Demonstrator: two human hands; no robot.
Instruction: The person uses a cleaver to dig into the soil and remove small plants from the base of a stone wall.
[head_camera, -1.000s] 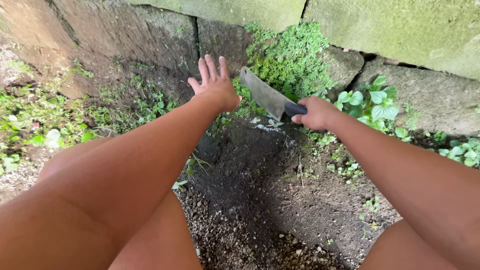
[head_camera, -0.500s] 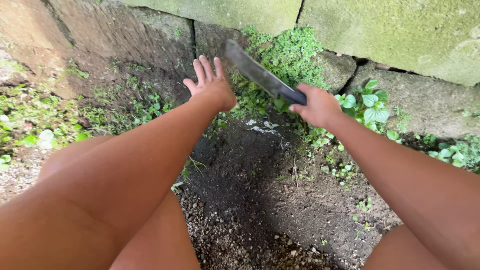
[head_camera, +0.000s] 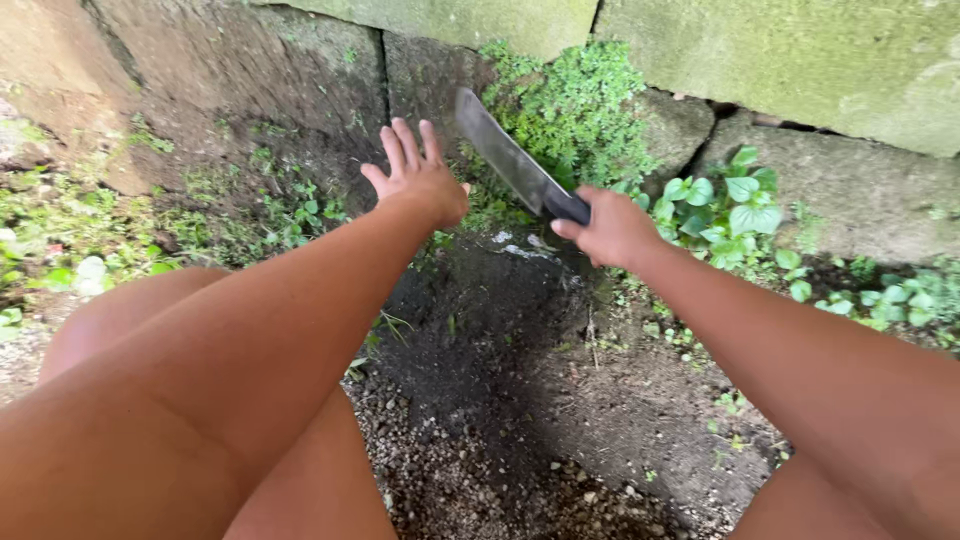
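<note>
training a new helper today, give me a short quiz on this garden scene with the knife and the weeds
1. True or false: the right hand grips the knife by its dark handle.
2. The left hand is: A) open with fingers spread, B) closed on a weed, C) flat on the soil.
3. What stands directly behind the leafy weeds?

Key:
1. True.
2. A.
3. A mossy stone wall.

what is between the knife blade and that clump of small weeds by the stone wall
Nothing visible. The right hand holds the knife with its blade raised just in front of the weeds at the stone wall. The left hand is open, off to the blade's left, not in its path.
</note>
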